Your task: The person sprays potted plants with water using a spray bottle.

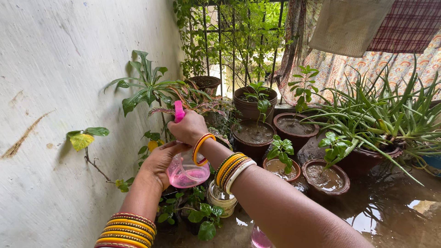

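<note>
Gripping the pink spray head, the right hand is curled shut over the top of a clear spray bottle w/ pink liquid, while the left hand cups the bottle's side from below, fingers wrapped. Bottle sits mid-air above small potted plants near the white wall. Clay pots w/ wet soil stand to the right on a wet floor; the trigger is prob. under the fingers, can't tell.
</note>
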